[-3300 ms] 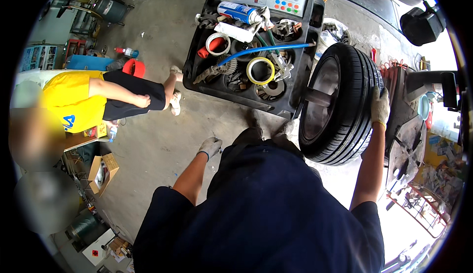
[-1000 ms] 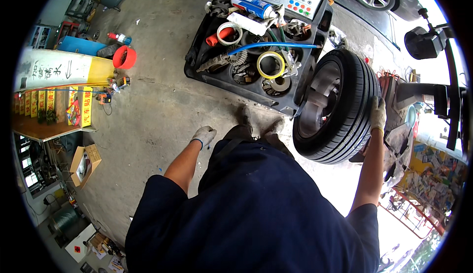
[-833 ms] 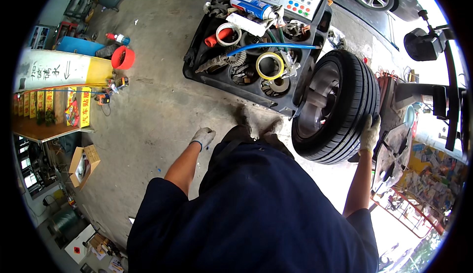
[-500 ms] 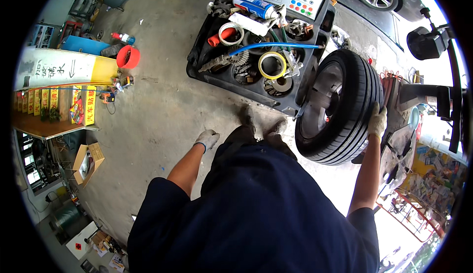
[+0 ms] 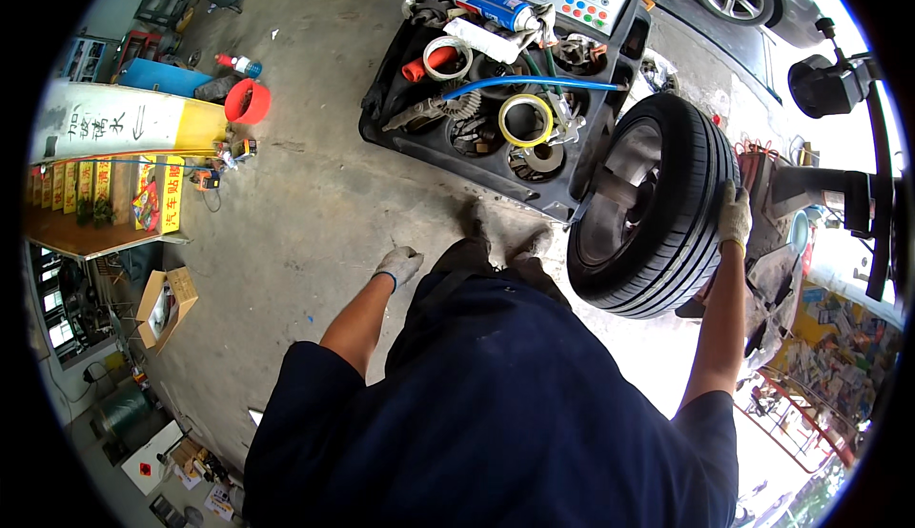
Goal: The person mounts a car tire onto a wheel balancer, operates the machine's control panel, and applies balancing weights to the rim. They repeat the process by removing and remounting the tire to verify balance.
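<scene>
A car wheel with a black tyre [image 5: 681,213] and a grey metal rim stands upright on the right, beside the wheel balancer [image 5: 596,171]. My right hand [image 5: 734,215], in a pale work glove, lies against the outer tread with its fingers stretched along it. Low on my left side, clear of the wheel, my left hand [image 5: 400,264] hangs in a greyish glove with a blue cuff. Its fingers are curled in, and nothing shows in them.
On the balancer's tray lie a blue spray can [image 5: 491,4], a yellow tape roll [image 5: 525,120], a blue hose [image 5: 534,81] and metal parts. A red tub [image 5: 248,101] and an open cardboard box [image 5: 167,309] stand left. A dark machine arm [image 5: 820,190] juts in at right.
My right hand has shifted a little farther up along the tread. The rim's spokes sit slightly differently, so the wheel seems to have turned a bit. My left hand has barely moved.
</scene>
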Motion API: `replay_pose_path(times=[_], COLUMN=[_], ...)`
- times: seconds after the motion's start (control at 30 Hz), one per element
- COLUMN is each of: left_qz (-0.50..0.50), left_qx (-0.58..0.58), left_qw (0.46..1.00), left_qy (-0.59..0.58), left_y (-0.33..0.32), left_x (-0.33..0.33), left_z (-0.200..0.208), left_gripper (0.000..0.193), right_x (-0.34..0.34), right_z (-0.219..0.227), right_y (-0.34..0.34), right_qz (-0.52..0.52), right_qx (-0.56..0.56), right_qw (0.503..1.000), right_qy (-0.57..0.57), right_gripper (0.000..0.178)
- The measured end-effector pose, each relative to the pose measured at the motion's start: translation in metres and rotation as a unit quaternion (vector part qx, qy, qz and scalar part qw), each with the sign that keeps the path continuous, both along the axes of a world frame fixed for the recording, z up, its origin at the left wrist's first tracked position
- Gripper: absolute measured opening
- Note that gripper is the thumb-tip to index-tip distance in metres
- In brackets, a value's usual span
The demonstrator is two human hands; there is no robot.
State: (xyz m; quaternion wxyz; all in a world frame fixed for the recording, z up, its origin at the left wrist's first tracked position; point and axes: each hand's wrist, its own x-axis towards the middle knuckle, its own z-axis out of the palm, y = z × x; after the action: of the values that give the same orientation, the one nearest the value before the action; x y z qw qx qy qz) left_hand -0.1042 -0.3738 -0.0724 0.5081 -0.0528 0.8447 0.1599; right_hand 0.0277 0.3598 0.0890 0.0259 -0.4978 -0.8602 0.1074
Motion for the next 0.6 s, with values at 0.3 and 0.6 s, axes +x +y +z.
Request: replay_pose_path(times=[0.3,0.6], left_qz=[0.000,0.001], left_qx=[0.009,0.012], left_qw=[1.000,1.000], left_qy=[0.011,0.022], left_y=[0.002,0.001], left_x=[-0.006,-0.010], left_z=[0.002,0.002], left_gripper=[0.053,0.051], right_x=[-0.001,-0.003], right_z=[0.000,-0.001], right_y=[0.002,0.003], right_qz=[-0.004,0.004], right_qx=[0.005,0.009], right_qw=[1.000,1.000], right_qy=[-0.006,-0.002], right_gripper=[0.082,0.083])
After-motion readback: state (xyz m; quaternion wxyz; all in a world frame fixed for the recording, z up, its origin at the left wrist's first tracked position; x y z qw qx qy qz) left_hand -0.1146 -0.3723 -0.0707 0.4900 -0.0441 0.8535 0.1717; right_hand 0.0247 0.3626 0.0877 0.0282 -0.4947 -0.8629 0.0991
